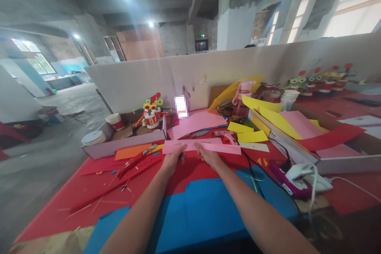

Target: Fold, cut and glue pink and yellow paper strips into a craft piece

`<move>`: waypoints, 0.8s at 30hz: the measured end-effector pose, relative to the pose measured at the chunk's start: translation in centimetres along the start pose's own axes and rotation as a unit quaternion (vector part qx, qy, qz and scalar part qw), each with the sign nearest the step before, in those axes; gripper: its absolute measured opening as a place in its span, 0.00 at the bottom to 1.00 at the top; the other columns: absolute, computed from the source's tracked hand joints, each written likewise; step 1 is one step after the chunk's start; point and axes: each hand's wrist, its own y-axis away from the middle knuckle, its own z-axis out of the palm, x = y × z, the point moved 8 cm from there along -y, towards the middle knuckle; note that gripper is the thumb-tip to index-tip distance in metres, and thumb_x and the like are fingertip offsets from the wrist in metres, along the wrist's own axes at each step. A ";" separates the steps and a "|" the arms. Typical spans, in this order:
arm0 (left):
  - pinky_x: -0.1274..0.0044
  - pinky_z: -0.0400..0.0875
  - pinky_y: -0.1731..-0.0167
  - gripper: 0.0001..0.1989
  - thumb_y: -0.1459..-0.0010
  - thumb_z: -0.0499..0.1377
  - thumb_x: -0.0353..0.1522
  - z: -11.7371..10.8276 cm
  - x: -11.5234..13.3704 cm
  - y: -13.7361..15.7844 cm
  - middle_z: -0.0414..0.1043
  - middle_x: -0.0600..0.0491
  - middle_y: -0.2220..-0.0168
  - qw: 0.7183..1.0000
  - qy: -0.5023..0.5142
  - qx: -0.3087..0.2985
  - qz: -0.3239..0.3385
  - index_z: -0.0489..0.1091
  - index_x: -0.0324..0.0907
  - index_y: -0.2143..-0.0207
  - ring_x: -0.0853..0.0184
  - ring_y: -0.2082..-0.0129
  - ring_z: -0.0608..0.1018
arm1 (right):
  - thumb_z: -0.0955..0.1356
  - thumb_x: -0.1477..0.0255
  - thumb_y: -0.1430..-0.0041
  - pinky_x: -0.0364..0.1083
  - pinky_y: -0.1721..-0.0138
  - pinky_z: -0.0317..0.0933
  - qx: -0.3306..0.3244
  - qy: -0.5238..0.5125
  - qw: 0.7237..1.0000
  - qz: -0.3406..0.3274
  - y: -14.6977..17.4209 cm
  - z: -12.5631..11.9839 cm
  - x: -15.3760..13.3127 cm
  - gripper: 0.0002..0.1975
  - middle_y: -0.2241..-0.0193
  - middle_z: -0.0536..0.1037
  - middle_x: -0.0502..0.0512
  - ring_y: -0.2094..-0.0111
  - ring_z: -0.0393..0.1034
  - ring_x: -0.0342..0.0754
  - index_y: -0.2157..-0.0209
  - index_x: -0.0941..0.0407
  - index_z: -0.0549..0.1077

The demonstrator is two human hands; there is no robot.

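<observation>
Both hands [175, 158] [208, 156] pinch a pink paper strip [189, 147], glue gun [225, 135] and yellow sheets [253, 137] just beyond.

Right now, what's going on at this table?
A person is holding a long strip of pink paper with both bare hands, the left hand and right hand close together near its middle. Just beyond it lie a glue gun and a larger pink sheet. A utility knife lies to the left, yellow paper pieces to the right. Several small figures with paper cups stand farther back.
</observation>
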 end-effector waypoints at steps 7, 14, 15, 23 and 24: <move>0.81 0.50 0.87 0.25 0.48 0.61 0.50 -3.5 0.9 -1.0 0.52 0.62 0.90 0.998 -0.012 0.053 0.037 0.59 0.42 0.83 0.77 0.90 0.57 | 0.62 0.40 0.48 0.44 0.80 0.51 0.034 -0.007 0.999 0.019 -0.5 -2.1 0.0 0.30 0.92 0.58 0.44 0.85 0.56 0.43 0.84 0.52 0.63; 0.81 0.58 0.85 0.24 0.47 0.60 0.51 -2.8 1.1 -0.9 0.55 0.62 0.86 0.997 -0.054 0.015 0.045 0.58 0.42 0.80 0.76 0.87 0.61 | 0.65 0.42 0.50 0.44 0.81 0.53 0.110 -0.017 0.994 -0.003 -0.9 -4.1 0.2 0.30 0.91 0.60 0.46 0.86 0.58 0.43 0.86 0.53 0.62; 0.81 0.58 0.85 0.24 0.47 0.60 0.51 -2.6 1.1 -0.8 0.55 0.62 0.85 0.997 -0.060 0.012 0.044 0.58 0.42 0.79 0.76 0.87 0.61 | 0.65 0.42 0.51 0.44 0.82 0.53 0.123 -0.031 0.992 -0.023 -1.0 -4.5 0.0 0.29 0.91 0.60 0.46 0.86 0.58 0.43 0.86 0.53 0.62; 0.80 0.51 0.86 0.25 0.48 0.61 0.50 -3.5 0.8 -1.0 0.55 0.61 0.89 0.995 -0.085 0.036 0.046 0.58 0.42 0.82 0.76 0.90 0.58 | 0.67 0.43 0.51 0.42 0.84 0.52 0.150 -0.075 0.984 -0.067 -2.0 -7.6 0.6 0.29 0.90 0.62 0.47 0.87 0.57 0.42 0.86 0.53 0.63; 0.80 0.51 0.86 0.25 0.49 0.61 0.50 -3.9 0.8 -1.1 0.55 0.61 0.88 0.995 -0.081 0.043 0.047 0.58 0.42 0.82 0.76 0.90 0.59 | 0.67 0.43 0.51 0.42 0.84 0.52 0.153 -0.079 0.983 -0.068 -2.1 -8.1 0.7 0.29 0.91 0.62 0.46 0.88 0.57 0.41 0.86 0.53 0.62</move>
